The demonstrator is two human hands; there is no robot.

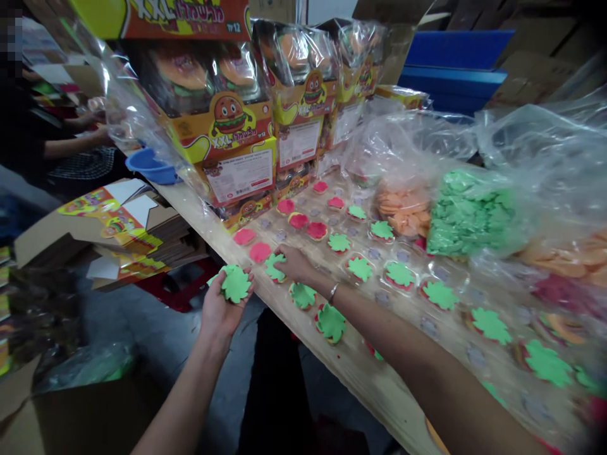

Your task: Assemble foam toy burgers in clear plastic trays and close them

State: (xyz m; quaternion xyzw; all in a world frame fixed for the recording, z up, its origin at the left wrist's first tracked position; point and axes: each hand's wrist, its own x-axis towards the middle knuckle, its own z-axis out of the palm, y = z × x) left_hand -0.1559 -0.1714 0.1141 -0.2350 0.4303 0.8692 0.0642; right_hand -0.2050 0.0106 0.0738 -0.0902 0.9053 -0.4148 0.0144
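Observation:
My left hand (219, 311) holds a small stack of green lettuce-shaped gummy pieces (234, 284) just off the near edge of the wooden table (360, 370). My right hand (294, 263), with a bracelet on the wrist, presses a green piece (274, 266) onto a red round candy in a clear plastic tray (379, 278). Several tray cells hold red rounds topped with green pieces (399, 274); others to the left show bare pink-red rounds (260, 252).
Wrapped burger-candy display boxes (227, 126) stand at the table's back. Plastic bags of green pieces (469, 215) and orange pieces (403, 212) lie to the right. A blue bowl (150, 165), flat printed cartons (118, 227) and another person's arms (71, 142) are at left.

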